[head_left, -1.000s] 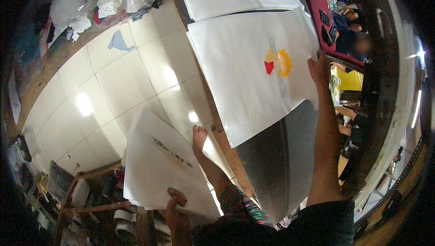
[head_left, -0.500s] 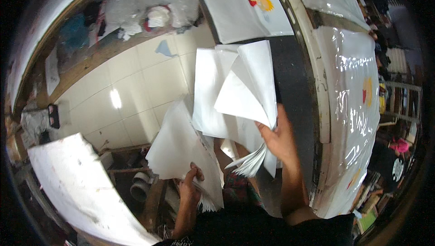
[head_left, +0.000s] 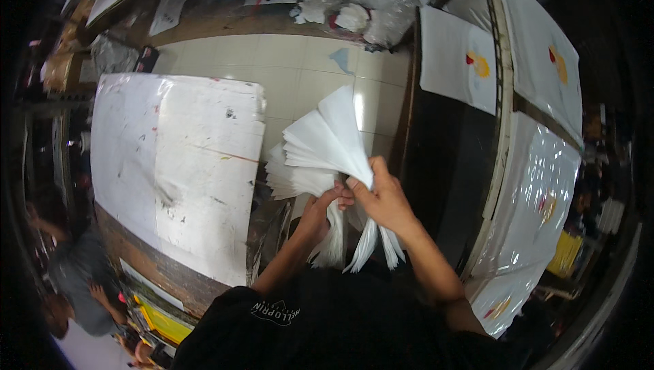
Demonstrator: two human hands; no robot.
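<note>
Pinched at its middle by my right hand (head_left: pixel 385 198) is a bundle of thin white sheets (head_left: pixel 328 133). Its upper part spreads into a fan, and its ends hang below the fist. My left hand (head_left: pixel 323 209) is closed on a second white bundle (head_left: pixel 291 174), whose layered edges fan out to the left. Both hands are close together in front of my body, the left one slightly lower. The right bundle partly covers the left one. Whether the sheets are paper, cloth or bags I cannot tell.
To the left stands a table with a stained white board (head_left: pixel 197 165). A dark table (head_left: pixel 446 159) runs along the right, bearing a printed white sheet (head_left: pixel 458 56). Beyond its rail lie plastic-covered printed sheets (head_left: pixel 538 196). Another person (head_left: pixel 85 285) is at lower left.
My view has turned, bringing the white board fully into sight. My hands have come together from apart, and the right bundle has swung from loosely folded to fanned toward the left.
</note>
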